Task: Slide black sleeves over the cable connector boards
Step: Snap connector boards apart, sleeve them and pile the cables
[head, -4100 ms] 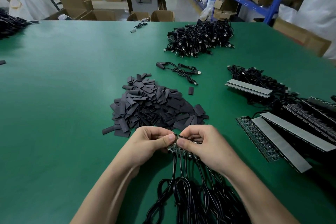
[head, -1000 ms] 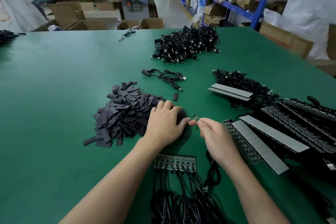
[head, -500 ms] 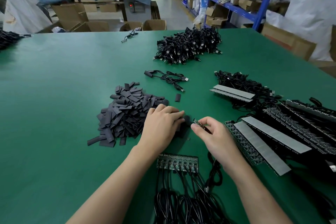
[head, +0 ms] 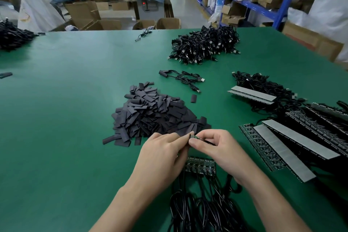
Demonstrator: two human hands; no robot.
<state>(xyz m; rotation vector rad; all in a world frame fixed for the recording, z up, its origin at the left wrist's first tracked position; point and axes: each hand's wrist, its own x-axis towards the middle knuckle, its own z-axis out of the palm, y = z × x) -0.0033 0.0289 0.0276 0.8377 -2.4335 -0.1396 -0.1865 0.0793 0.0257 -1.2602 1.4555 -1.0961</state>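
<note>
A heap of flat black sleeves (head: 156,117) lies on the green table (head: 66,100) just beyond my hands. My right hand (head: 218,147) pinches a small green connector board (head: 195,137) on a black cable, held above the table. My left hand (head: 162,154) meets it from the left, fingers curled at the board's tip, pinching a black sleeve that is almost wholly hidden by the fingers. Below my hands lies a joined row of connector boards (head: 200,165) with their black cables (head: 203,211) trailing toward me.
Long strips of boards with grey backing (head: 293,147) and tangled cables fill the right side. A big pile of USB cables (head: 205,47) sits at the back, two loose cables (head: 184,79) and one stray sleeve (head: 193,98) nearer. Another cable pile (head: 13,36) lies far left.
My left hand lifted off the sleeve heap and came to the board in my right hand. Earlier both hands had gripped the joined row of boards, which now lies on the table.
</note>
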